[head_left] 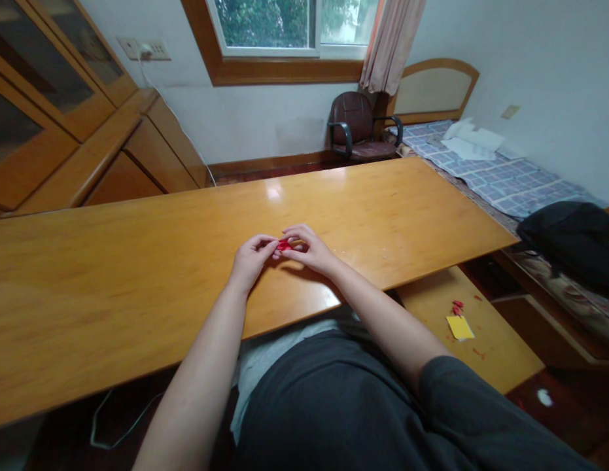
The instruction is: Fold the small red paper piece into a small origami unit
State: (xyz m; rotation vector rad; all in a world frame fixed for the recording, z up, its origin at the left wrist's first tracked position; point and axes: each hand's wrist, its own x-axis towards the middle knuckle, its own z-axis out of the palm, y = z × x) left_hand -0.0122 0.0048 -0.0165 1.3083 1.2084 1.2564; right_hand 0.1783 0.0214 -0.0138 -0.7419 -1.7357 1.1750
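Note:
A small red piece (284,245), soft-looking and folded, is held between my two hands just above the wooden table (137,275). Its exact kind is too small to make out. My left hand (252,258) pinches its left side between thumb and forefinger. From the right, my right hand (307,248) curls round it, with the thumb below and the fingers above. Parts of the piece are hidden behind the fingertips.
A lower board (510,347) at the right bears a yellow square (460,328), red pieces (456,307) and reddish scraps. Beyond the table stand a brown armchair (356,121) and a bed (510,176) with a black bag (574,239). Wooden cabinets (152,144) line the left.

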